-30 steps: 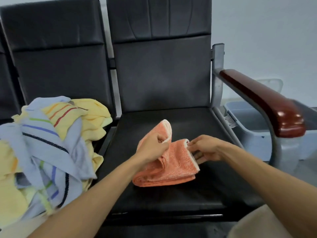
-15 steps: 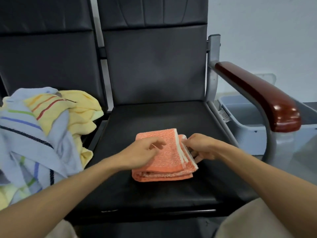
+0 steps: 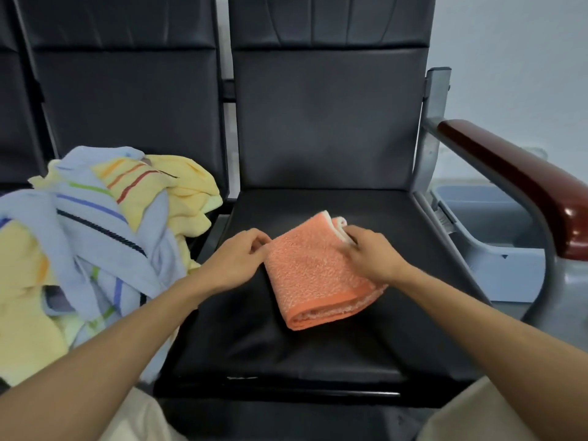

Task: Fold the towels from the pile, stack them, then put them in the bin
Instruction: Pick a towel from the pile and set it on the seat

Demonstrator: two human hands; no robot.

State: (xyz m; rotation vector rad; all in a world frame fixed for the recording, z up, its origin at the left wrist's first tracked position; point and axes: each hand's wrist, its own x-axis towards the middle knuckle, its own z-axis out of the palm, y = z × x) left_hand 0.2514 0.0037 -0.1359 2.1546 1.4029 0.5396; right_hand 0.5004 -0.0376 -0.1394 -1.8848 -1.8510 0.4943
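A folded orange towel [image 3: 313, 268] lies on the black seat [image 3: 286, 338] of the right-hand chair, turned at a slant. My left hand [image 3: 237, 261] pinches its left edge with curled fingers. My right hand [image 3: 369, 253] rests on its far right corner, fingers curled over the white inner layers. A pile of unfolded towels [image 3: 95, 237], yellow and light blue with coloured stripes, fills the neighbouring seat on the left. The grey bin [image 3: 496, 249] stands on the floor to the right, behind the armrest.
A dark red wooden armrest [image 3: 521, 183] on a grey metal frame rises between the seat and the bin. Black chair backs [image 3: 324, 116] stand behind both seats. My knees in beige fabric show at the bottom edge.
The top flap came down and the towel lies folded flat. It has turned on the seat. My left hand shifted from the top to the left edge; my right moved onto the far corner.
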